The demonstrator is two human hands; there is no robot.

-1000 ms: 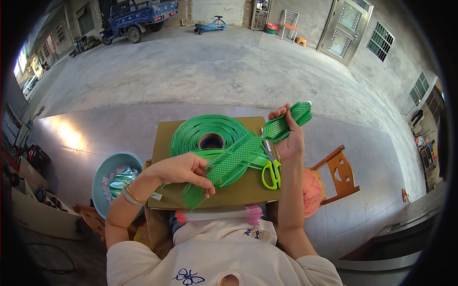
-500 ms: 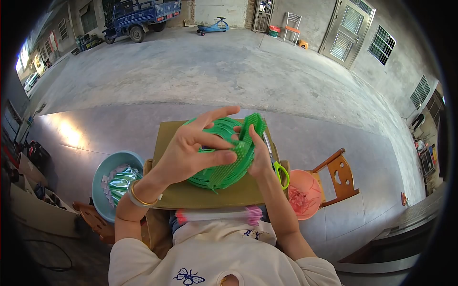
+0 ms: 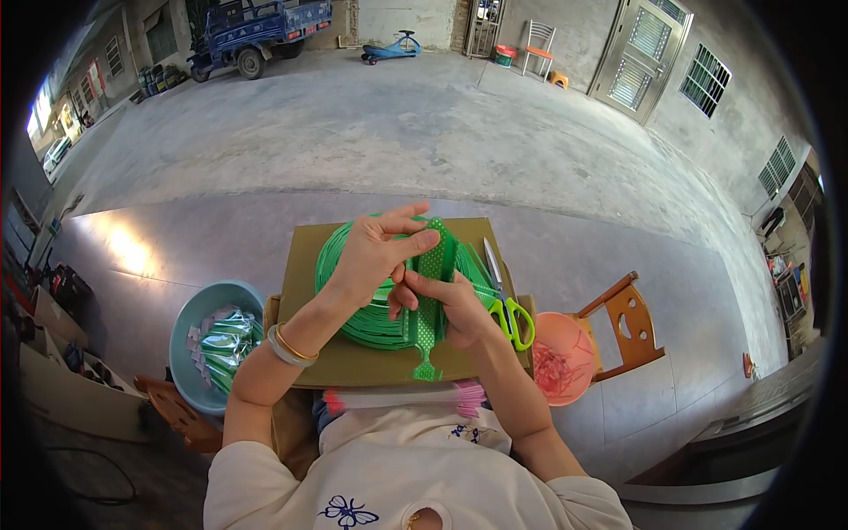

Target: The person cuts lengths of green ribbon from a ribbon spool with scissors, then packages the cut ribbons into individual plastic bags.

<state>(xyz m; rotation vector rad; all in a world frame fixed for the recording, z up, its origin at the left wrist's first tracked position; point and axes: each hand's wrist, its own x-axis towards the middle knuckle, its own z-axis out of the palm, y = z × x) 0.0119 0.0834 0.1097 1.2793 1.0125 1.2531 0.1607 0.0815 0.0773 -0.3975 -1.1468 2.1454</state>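
Both my hands are on a green ribbon with pale dots (image 3: 430, 265), held upright in folded layers, its narrow pinched tail hanging toward my body. My left hand (image 3: 375, 256) pinches the upper part between thumb and fingers. Lower down, my right hand (image 3: 455, 305) is closed round the middle of the ribbon. Behind them a large coil of green ribbon (image 3: 340, 305) lies on a brown board (image 3: 331, 367), partly covered by my left hand. To the right of the coil lie scissors with yellow-green handles (image 3: 521, 327).
A blue basin (image 3: 181, 353) with shiny green packets stands at the left. On the right an orange basin (image 3: 579, 340) with pink strips is beside a wooden chair (image 3: 632, 327). A stack of pink-edged sheets (image 3: 402, 397) rests on my lap.
My hands have drawn closer together and turned the ribbon upright, with its tail now hanging nearer to me. More of the scissors and the coil shows.
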